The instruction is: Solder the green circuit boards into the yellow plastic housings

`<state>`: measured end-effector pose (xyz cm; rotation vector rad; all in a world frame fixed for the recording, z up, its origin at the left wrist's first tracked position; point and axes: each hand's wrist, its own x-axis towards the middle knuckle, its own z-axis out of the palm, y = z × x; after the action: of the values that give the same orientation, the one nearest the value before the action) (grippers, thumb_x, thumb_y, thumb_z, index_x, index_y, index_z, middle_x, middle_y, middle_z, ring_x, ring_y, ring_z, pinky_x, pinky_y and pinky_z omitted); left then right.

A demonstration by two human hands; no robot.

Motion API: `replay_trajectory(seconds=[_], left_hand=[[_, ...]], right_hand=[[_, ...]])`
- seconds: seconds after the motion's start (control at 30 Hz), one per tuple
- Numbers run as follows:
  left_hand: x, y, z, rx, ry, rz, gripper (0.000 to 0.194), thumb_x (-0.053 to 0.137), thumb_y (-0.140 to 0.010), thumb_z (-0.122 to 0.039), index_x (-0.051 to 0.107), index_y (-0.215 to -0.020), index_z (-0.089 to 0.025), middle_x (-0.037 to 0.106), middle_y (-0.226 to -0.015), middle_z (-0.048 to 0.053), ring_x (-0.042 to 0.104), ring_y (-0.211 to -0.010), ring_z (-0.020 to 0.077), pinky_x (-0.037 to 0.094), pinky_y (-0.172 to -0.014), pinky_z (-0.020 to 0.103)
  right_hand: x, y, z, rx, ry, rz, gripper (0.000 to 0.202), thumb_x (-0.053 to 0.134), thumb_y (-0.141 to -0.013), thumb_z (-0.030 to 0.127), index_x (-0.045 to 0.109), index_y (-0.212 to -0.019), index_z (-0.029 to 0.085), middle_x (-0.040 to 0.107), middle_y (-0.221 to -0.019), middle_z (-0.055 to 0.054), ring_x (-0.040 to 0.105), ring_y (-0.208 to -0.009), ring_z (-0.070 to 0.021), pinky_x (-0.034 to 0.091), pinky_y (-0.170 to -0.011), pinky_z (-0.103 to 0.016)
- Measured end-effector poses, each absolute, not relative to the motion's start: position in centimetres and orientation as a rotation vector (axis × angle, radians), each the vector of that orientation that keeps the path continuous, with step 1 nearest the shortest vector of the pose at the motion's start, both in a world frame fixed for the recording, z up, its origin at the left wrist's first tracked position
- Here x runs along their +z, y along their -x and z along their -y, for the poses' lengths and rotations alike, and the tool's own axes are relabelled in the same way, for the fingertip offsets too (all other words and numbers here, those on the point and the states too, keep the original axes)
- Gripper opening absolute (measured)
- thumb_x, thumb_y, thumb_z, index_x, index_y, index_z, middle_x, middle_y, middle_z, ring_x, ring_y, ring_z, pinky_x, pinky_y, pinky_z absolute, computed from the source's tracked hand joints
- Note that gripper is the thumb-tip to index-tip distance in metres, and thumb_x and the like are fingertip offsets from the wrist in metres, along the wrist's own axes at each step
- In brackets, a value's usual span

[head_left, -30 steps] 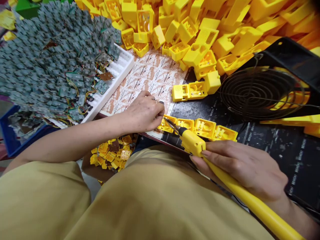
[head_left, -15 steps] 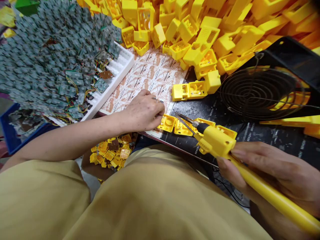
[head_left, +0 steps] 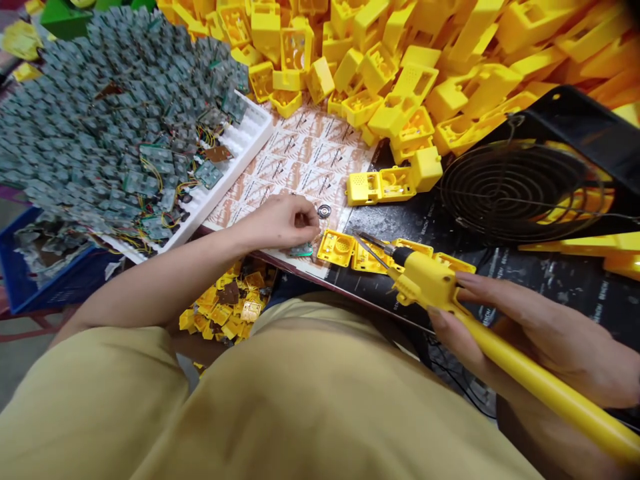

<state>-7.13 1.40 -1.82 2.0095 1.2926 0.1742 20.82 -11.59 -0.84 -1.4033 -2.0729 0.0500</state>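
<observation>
My left hand (head_left: 285,223) is closed in a pinch above the patterned sheet; what its fingers hold, if anything, I cannot make out. Beside the fingertips lies a small round speaker (head_left: 324,211). Part of a green circuit board (head_left: 301,251) shows under the hand. Just to the right, an open yellow plastic housing (head_left: 337,248) heads a row of similar ones. My right hand (head_left: 535,333) is wrapped round a yellow soldering gun (head_left: 433,280), its metal tip and thin feed tube hanging over the housings.
A white foam tray (head_left: 240,150) piled with circuit boards stands on the left. Yellow housings (head_left: 395,113) are heaped at the back. A black fan (head_left: 505,187) with a wire guard stands at right. Below the table edge is a container of yellow parts (head_left: 225,307).
My left hand has drawn back slightly to the left, and the speaker and the green board's edge now show more plainly. My right hand still holds the soldering gun, nearly unmoved.
</observation>
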Motion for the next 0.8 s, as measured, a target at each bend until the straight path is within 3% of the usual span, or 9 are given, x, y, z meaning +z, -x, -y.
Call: replay_trajectory(seconds=[0.1,0.17,0.3,0.47,0.6,0.7,0.8], left_hand=[[-1.8,7.7,-1.1,0.314,-1.944,-1.211,0.02,0.06,-0.079,-0.033,0.069,-0.08,-0.015,0.07,-0.074,0.002,0.06,-0.067,0.0126,0.046,-0.066,0.026],[-1.5,7.9,-0.4,0.366,-2.084,-1.157,0.017,0.06,-0.082,-0.031,0.07,-0.08,-0.017,0.072,-0.076,0.002,0.062,-0.071,0.0134,0.046,-0.076,0.03],[-1.2,7.4,1.4,0.245,-2.544,-1.099,0.017,0.057,-0.086,-0.023,0.072,-0.08,-0.021,0.073,-0.074,0.001,0.061,-0.079,0.0169,0.038,-0.093,0.04],[-1.1,6.4,1.9,0.056,-2.708,-1.1,0.021,0.052,-0.087,-0.025,0.072,-0.081,-0.02,0.073,-0.076,0.002,0.058,-0.08,0.0189,0.035,-0.088,0.039],[-0.3,5.6,1.4,-0.086,-2.686,-1.12,0.018,0.053,-0.083,-0.025,0.07,-0.077,-0.019,0.072,-0.079,0.003,0.058,-0.079,0.0191,0.034,-0.082,0.038],[0.2,5.0,1.0,-0.222,-2.674,-1.113,0.015,0.055,-0.08,-0.023,0.068,-0.076,-0.018,0.07,-0.077,0.003,0.058,-0.077,0.0191,0.034,-0.078,0.036],[0.4,4.7,0.8,-0.283,-2.68,-1.086,0.014,0.054,-0.08,-0.021,0.068,-0.075,-0.018,0.069,-0.075,0.003,0.058,-0.076,0.0186,0.035,-0.076,0.034]], right_hand=[[-1.4,-21.5,11.8,-0.048,1.275,2.071,0.051,0.071,-0.084,0.028,0.055,-0.132,0.028,0.074,-0.089,-0.003,0.07,-0.064,-0.0159,0.053,-0.046,-0.021],[-1.8,-22.0,12.0,-0.042,1.258,2.048,0.056,0.073,-0.081,0.025,0.054,-0.134,0.028,0.074,-0.09,-0.003,0.07,-0.065,-0.017,0.056,-0.05,-0.023],[-1.4,-21.9,12.0,0.142,1.203,2.099,0.041,0.068,-0.086,0.026,0.058,-0.125,0.024,0.072,-0.084,-0.002,0.069,-0.065,-0.0155,0.058,-0.056,-0.023],[-0.1,-20.8,11.5,0.354,0.965,2.174,0.033,0.067,-0.086,0.017,0.054,-0.116,0.022,0.069,-0.075,0.002,0.068,-0.067,-0.0115,0.058,-0.062,-0.019],[0.6,-20.1,10.9,0.322,0.944,2.193,0.004,0.062,-0.091,0.021,0.058,-0.09,0.019,0.065,-0.069,0.001,0.064,-0.062,-0.0083,0.055,-0.06,-0.017],[0.7,-19.8,10.5,0.244,0.941,2.286,0.018,0.058,-0.094,0.023,0.058,-0.076,0.018,0.065,-0.067,-0.001,0.062,-0.06,-0.0061,0.053,-0.059,-0.014],[0.4,-19.4,10.3,0.197,0.853,2.266,0.011,0.066,-0.089,0.02,0.058,-0.081,0.016,0.067,-0.069,-0.001,0.064,-0.064,-0.0063,0.053,-0.061,-0.014]])
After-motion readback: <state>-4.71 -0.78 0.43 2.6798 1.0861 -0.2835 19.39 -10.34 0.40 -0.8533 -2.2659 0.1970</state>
